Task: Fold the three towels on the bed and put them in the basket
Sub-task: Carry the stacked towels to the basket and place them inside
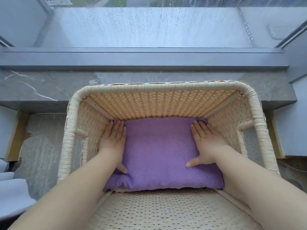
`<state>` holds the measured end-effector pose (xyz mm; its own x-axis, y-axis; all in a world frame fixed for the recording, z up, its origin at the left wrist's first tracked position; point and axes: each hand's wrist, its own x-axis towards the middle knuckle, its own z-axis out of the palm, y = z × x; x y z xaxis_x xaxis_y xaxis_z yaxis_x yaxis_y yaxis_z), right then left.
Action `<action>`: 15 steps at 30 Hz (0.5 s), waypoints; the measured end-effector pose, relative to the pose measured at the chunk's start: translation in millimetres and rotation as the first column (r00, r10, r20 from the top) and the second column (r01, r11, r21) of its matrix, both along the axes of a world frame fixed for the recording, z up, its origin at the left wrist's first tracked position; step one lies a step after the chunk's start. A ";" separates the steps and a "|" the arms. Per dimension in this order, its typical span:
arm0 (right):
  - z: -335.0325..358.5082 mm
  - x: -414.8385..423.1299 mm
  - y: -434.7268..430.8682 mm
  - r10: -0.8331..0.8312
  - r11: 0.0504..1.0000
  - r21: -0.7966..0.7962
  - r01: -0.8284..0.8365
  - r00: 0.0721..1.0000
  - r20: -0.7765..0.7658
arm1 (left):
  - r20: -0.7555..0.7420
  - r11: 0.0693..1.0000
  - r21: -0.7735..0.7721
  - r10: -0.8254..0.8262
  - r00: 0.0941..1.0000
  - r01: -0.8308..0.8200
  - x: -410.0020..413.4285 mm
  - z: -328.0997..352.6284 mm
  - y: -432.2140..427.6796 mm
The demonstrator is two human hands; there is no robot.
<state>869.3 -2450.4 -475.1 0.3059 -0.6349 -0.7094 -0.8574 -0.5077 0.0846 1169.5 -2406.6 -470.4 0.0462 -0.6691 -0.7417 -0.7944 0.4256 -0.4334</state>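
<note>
A folded purple towel point(157, 151) lies flat on the bottom of a tall cream wicker basket point(162, 87). Both my arms reach down into the basket. My left hand point(114, 140) rests flat on the towel's left side, fingers straight and pointing to the far wall. My right hand point(206, 141) presses flat on the towel's right side, thumb spread toward me. Neither hand curls around the cloth. Whether other towels lie under the purple one is hidden.
The basket stands on a grey floor against a dark marble sill point(41, 87) below a rain-streaked window point(149, 25). White bedding point(11, 188) shows at the lower left edge. The basket's woven walls close in tightly around both forearms.
</note>
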 end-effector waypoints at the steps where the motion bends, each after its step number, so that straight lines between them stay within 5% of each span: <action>1: 1.7 1.4 3.0 0.031 0.999 0.011 -0.031 1.000 0.005 | -0.027 1.000 0.003 0.007 1.000 -0.007 -0.8 3.2 2.2; 15: -5.3 -5.3 37.2 0.182 0.983 0.038 -0.178 0.952 -0.248 | 0.090 1.000 0.005 -0.004 0.996 0.004 1.2 -21.1 47.9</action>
